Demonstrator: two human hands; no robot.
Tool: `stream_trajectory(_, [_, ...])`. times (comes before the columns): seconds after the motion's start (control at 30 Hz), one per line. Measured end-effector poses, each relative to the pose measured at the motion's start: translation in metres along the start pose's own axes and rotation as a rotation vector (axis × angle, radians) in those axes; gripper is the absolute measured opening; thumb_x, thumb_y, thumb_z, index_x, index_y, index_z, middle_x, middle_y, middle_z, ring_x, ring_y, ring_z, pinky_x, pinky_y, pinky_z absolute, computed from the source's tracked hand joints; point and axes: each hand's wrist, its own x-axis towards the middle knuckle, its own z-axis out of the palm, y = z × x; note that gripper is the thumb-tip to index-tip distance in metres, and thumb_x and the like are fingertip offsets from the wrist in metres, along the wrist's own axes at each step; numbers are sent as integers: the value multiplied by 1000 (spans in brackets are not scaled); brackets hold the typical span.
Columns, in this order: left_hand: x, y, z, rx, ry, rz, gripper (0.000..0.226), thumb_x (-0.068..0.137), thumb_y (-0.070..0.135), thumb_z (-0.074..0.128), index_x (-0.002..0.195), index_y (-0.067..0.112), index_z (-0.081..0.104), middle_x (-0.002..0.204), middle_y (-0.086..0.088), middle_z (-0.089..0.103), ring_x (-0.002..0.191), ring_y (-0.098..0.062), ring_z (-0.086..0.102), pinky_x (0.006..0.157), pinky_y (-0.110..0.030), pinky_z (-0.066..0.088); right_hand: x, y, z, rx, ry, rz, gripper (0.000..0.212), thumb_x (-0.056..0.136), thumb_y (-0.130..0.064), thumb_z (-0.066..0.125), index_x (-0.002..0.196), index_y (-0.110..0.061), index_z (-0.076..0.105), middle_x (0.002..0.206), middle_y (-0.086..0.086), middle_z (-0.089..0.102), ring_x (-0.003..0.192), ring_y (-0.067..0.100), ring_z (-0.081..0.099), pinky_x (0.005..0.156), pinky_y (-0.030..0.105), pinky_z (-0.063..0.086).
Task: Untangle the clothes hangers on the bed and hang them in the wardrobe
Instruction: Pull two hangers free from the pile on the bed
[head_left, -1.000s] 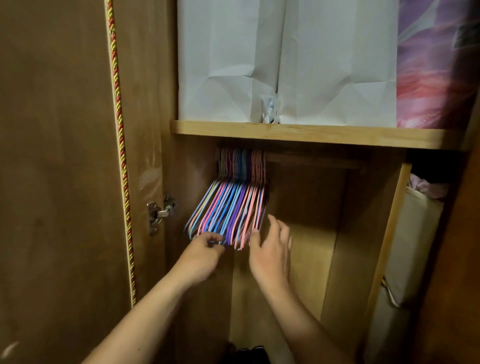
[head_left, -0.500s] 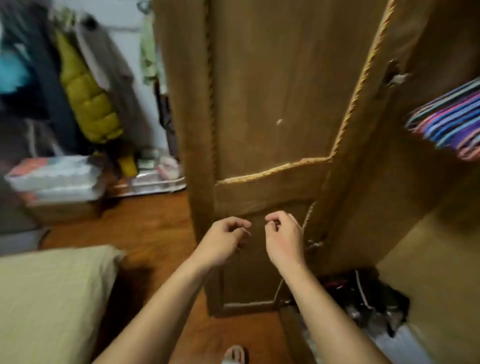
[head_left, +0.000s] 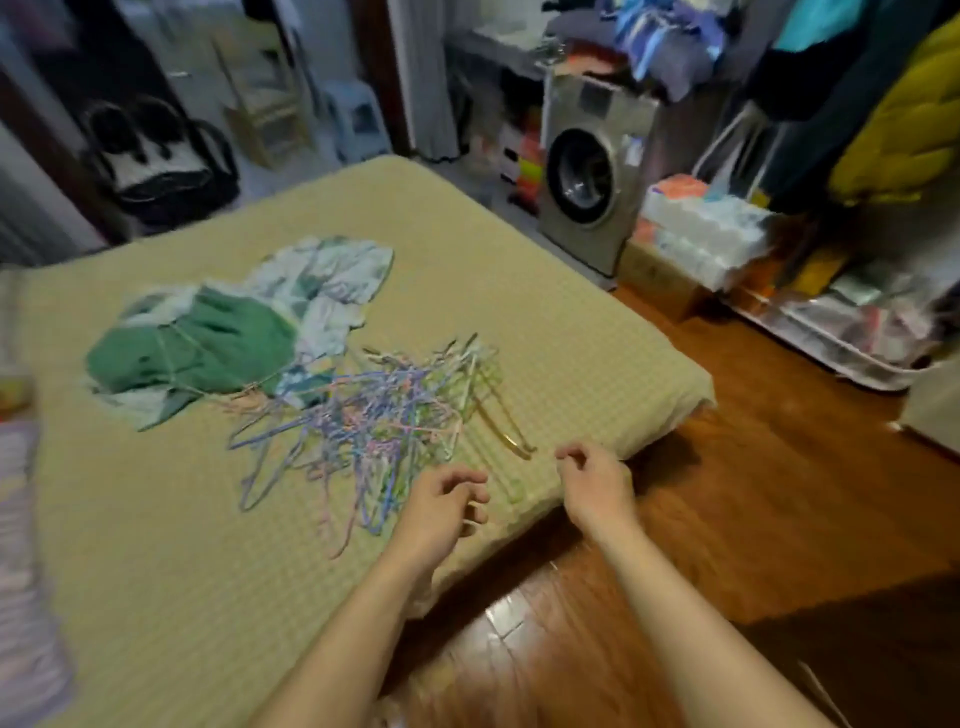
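Hangers (head_left: 363, 415): light, thin, snag-prone; we'd lift one by its hook.
Bed (head_left: 156, 571): heap near its right edge.
Left hand (head_left: 441, 506), right hand (head_left: 597, 483): our grip loosely curled, empty.

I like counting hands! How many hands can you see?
2. The left hand hovers over the near edge of the hanger pile on the bed; the right hand is over the bed's edge.

Both forearms are bare with no sleeve in view, and the left hand (head_left: 441, 506) and right hand (head_left: 597, 486) wear no gloves, rings or watch.
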Motion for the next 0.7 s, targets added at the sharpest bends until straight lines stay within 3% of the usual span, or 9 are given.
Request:
stream_trajectory(0.13, [0,-35,-126,5,145,-110,24,96,-2,41,102,5,63,80,-7,60,57,-16,55,51,-23,38,1,-63,114,21,-165,-40,20,89,-8,56,87,-25,67,85,-2,65,87,19,60,73,25,38])
stream_trajectory(0.3, [22,-62,-245,-13,271,-203,26,95,1,41,107,5,64,83,-5,63,60,-15,56,52,-22,40,3,-98,228,19,-304,-15,15,90,-9,57,88,-19,69,84,-1,67,82,20,60,69,27,37])
stream_trajectory(0.53, [66,-81,-287,-71,336,-330,24,96,3,43,105,7,65,85,-6,64,63,-17,59,54,-24,41,60,-99,303,-32,-423,56,18,91,-11,56,78,-16,67,71,4,65,68,25,58,65,33,43])
stream_trajectory(0.7, [88,-117,-297,-220,552,-467,23,96,0,42,100,3,64,76,-9,62,54,-17,54,48,-23,35,109,-96,353,-111,-593,38,23,93,-14,57,73,-7,66,66,12,64,63,26,57,61,35,43])
